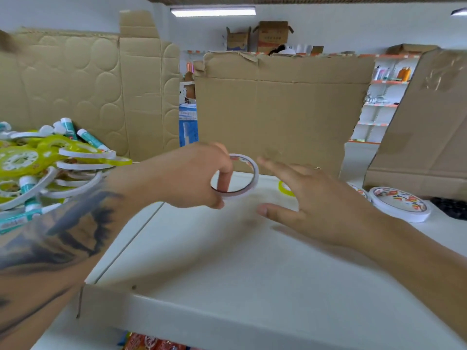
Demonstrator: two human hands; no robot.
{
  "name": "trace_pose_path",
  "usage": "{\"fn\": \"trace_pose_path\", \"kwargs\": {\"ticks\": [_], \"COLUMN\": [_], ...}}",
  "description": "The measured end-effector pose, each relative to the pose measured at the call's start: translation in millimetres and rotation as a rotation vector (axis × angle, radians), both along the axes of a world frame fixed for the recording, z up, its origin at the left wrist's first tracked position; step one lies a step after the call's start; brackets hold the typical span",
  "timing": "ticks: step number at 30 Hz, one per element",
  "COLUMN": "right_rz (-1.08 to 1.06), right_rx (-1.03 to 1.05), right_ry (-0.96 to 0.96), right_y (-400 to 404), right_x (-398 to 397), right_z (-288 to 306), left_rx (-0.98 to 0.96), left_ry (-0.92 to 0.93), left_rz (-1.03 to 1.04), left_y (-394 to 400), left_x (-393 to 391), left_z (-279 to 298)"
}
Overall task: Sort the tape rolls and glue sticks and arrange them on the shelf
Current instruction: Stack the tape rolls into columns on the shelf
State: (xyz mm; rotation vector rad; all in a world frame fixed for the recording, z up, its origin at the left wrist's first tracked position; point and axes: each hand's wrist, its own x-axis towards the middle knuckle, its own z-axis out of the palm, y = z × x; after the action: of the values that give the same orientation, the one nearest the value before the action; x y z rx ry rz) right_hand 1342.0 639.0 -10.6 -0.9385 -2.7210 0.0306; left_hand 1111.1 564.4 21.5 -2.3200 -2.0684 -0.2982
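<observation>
Left hand (pixel 192 175) pinches a thin white tape roll (pixel 236 176), one finger through its core, held tilted just above the white shelf (pixel 252 274) near the far cardboard panel (pixel 283 109). Right hand (pixel 321 200) hovers just right of it, fingers spread, holding nothing. Yellow tape roll (pixel 285 189) partly hidden behind the right hand. Stacked white tape rolls with printed labels (pixel 400 204) lie far right on the shelf. Mixed pile of tape rolls and teal glue sticks (pixel 50 168) sits at left.
</observation>
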Motion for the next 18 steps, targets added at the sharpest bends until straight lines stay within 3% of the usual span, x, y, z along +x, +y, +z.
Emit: {"fn": "trace_pose_path", "kwargs": {"ticks": [11,18], "right_rz": [0.048,-0.028], "right_rx": [0.031,-0.037], "right_ry": [0.102,0.157], "right_y": [27.9,37.3], "right_x": [16.8,32.3], "right_z": [-7.7,4.0], "left_rx": [0.099,0.213], "left_ry": [-0.139,-0.265], "left_rz": [-0.18,-0.198], "left_y": [24.4,37.1], "left_x": [25.2,33.2], "left_z": [-20.7,-40.3]}}
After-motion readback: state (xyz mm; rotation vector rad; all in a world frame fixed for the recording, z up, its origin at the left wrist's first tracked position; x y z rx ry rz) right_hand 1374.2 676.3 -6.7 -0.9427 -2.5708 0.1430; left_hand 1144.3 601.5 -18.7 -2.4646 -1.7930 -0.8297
